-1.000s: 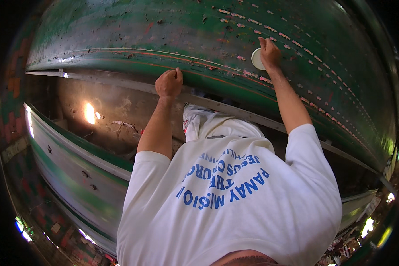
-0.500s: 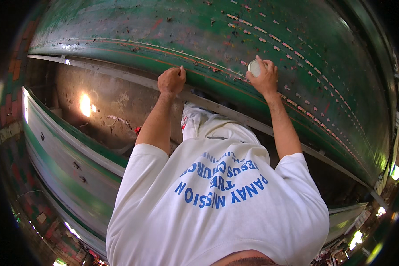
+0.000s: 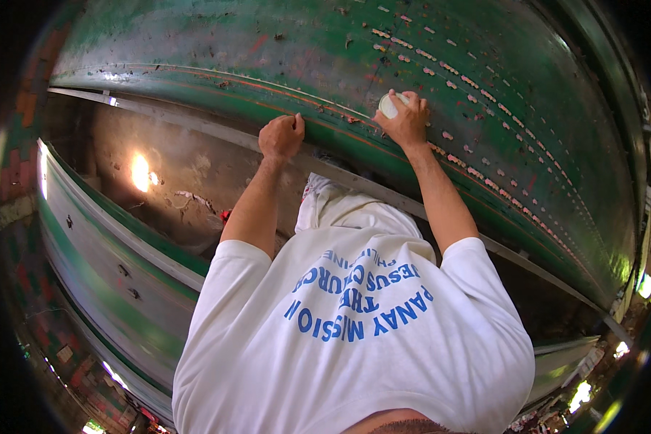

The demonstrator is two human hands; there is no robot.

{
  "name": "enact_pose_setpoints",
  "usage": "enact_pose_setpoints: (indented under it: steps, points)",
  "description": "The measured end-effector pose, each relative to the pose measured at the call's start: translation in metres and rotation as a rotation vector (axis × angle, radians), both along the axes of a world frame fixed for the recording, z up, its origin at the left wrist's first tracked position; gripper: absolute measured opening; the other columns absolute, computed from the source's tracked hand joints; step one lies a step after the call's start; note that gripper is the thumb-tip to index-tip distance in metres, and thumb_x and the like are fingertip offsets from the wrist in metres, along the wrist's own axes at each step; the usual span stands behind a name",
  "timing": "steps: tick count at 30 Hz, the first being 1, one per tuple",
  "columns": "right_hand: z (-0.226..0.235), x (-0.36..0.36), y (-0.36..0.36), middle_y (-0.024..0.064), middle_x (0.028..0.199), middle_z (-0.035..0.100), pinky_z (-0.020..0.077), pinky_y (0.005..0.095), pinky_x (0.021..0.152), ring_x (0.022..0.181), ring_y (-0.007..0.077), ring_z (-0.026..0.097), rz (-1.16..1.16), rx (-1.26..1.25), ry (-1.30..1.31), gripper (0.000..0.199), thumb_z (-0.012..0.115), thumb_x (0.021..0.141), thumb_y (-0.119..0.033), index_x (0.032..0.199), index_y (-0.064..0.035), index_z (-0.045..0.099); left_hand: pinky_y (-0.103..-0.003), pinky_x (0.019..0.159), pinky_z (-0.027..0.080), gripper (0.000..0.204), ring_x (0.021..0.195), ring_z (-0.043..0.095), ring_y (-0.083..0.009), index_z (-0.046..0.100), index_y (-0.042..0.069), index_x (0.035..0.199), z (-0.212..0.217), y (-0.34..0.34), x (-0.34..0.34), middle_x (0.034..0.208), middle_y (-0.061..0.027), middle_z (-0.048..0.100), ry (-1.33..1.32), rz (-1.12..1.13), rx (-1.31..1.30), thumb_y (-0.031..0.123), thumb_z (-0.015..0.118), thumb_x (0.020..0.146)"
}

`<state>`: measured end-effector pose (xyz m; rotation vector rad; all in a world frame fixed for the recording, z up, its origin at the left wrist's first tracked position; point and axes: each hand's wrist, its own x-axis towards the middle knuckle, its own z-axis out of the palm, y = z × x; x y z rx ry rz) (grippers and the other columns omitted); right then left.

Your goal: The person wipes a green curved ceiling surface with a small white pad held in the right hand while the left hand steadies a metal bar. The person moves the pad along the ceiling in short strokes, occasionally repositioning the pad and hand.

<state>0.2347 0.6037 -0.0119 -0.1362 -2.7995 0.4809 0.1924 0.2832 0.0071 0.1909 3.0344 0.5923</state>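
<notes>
A round, pale whitish disc sits in my right hand, whose fingers curl over its top and side. That hand is over the green table surface, at the near end of a row of small pink-and-white patches. The disc seems to touch the surface. By the table's near edge rests my left hand, closed in a fist with the thumb uppermost. The inside of that fist is hidden, so I cannot tell whether it holds anything.
Further rows of pink-and-white patches run across the table's right side. A pale rail follows its near edge. Behind me at the left stands another green-and-grey long table. A bright light patch shows on the brown floor between them.
My right hand has moved left with the disc, baring more of the patches to its right. My left fist has stayed nearly in place.
</notes>
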Motion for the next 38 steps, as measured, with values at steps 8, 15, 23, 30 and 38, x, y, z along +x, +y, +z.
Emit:
enact_pose_setpoints:
  steps: [8,15,23,30,38]
  points:
    - [0.001,0.014,-0.004,0.0172,0.127,0.062,0.0497,0.0531,0.097,0.114,0.0392,0.056,0.039,-0.025,0.038,0.063,0.085,0.078,-0.047,0.132,-0.0138,0.078,-0.05,0.072,0.058,0.04,0.079,0.073,-0.038,0.075,0.008,0.077,-0.006,-0.003,-0.001,0.087,-0.0121,0.075,0.137,-0.025,0.053,0.037,0.065,0.104]
    - [0.006,0.048,-0.038,0.0181,0.134,0.058,0.0456,0.0524,0.104,0.117,0.0384,0.054,0.071,-0.018,0.022,0.069,0.088,0.075,-0.041,0.136,-0.0112,0.075,-0.051,0.068,0.058,0.042,0.073,0.072,-0.0377,0.071,0.01,0.072,-0.003,-0.002,0.003,0.081,-0.01,0.072,0.109,-0.012,0.139,0.037,0.066,0.103]
    - [-0.002,-0.11,-0.037,0.0189,0.13,0.062,0.0504,0.0545,0.099,0.118,0.0422,0.057,-0.072,0.05,-0.08,0.063,0.085,0.077,-0.045,0.133,-0.0169,0.076,-0.053,0.064,0.056,0.048,0.07,0.071,-0.0396,0.073,0.01,0.072,0.006,-0.007,-0.003,0.078,-0.0141,0.072,-0.067,-0.058,0.24,0.045,0.066,0.103]
    - [-0.011,-0.221,-0.014,0.0198,0.143,0.062,0.0494,0.0597,0.106,0.125,0.0443,0.057,-0.234,0.084,-0.291,0.068,0.081,0.084,-0.051,0.145,-0.0249,0.069,-0.056,0.064,0.052,0.048,0.065,0.065,-0.0456,0.071,0.002,0.072,0.015,-0.041,-0.016,0.07,-0.0216,0.067,-0.313,-0.236,0.532,0.039,0.067,0.103]
    - [0.008,-0.155,-0.067,0.0182,0.144,0.063,0.0453,0.0551,0.112,0.136,0.042,0.055,-0.212,0.003,-0.359,0.07,0.082,0.087,-0.05,0.146,-0.0156,0.068,-0.056,0.07,0.055,0.052,0.071,0.069,-0.0449,0.072,0.001,0.073,0.027,-0.07,-0.069,0.072,-0.0223,0.069,-0.446,-0.398,0.521,0.043,0.065,0.103]
